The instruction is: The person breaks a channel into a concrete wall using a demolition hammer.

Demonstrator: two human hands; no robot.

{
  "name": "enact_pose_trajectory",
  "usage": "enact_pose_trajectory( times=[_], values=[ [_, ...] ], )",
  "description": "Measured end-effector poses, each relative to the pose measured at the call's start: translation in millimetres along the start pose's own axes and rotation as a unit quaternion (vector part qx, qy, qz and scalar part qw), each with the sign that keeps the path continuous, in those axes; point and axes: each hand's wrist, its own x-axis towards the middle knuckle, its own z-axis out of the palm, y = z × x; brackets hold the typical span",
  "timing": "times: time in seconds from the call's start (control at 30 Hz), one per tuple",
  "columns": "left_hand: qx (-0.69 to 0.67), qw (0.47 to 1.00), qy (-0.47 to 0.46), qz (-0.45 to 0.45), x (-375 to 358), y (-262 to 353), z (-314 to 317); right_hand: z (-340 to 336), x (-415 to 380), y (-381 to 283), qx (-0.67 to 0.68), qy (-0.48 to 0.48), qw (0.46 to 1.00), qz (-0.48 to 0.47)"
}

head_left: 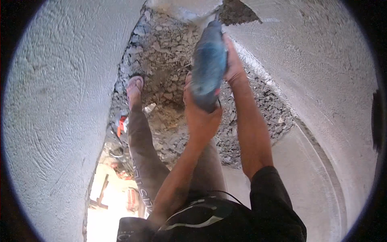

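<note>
A blue and dark grey power hammer drill (209,64), blurred by motion, points away from me with its bit (218,15) at the edge of a pale slab (189,9). My left hand (203,123) is closed round the rear end of the tool. Farther forward, my right hand (234,60) grips its right side near the front; part of its fingers is hidden behind the body. Beneath the drill lies broken rubble (165,52) of grey chunks and brown soil.
Rough plastered walls rise at left (60,92) and right (318,60). My sandalled foot (135,85) stands on the rubble. A red and grey object (121,124) with a cable lies by the left wall. Smooth floor (298,173) lies behind at right.
</note>
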Motion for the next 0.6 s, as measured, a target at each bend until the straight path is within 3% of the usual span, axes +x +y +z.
enact_pose_trajectory(
  times=[0.07, 0.13, 0.2, 0.33, 0.43, 0.5, 0.53, 0.6],
  values=[
    [0.022, 0.999, -0.001, -0.024, -3, -40, -28, -4, 15, 35, 0.012, 0.004, 1.0, -0.01],
    [0.028, 0.999, -0.008, -0.043, -12, -52, -50, 13, 4, 69, 0.022, 0.077, 0.995, 0.061],
    [0.032, 0.999, -0.015, -0.023, -17, -50, -70, 4, 4, 105, 0.125, 0.061, 0.984, 0.111],
    [0.025, 0.993, -0.065, -0.093, -53, -80, -107, -16, -10, 157, 0.133, 0.015, 0.99, 0.033],
    [0.058, 0.991, -0.052, -0.112, -64, -62, -101, -17, -23, 144, 0.146, 0.017, 0.989, 0.017],
    [0.142, 0.988, -0.056, -0.021, -70, -49, -98, -6, -37, 125, 0.18, -0.001, 0.983, 0.019],
    [0.141, 0.988, -0.058, -0.018, -73, -44, -96, 3, -46, 110, 0.179, -0.002, 0.984, 0.015],
    [0.291, 0.946, -0.058, 0.129, -77, -34, -92, 20, -64, 83, 0.217, -0.027, 0.976, 0.013]
  ],
)
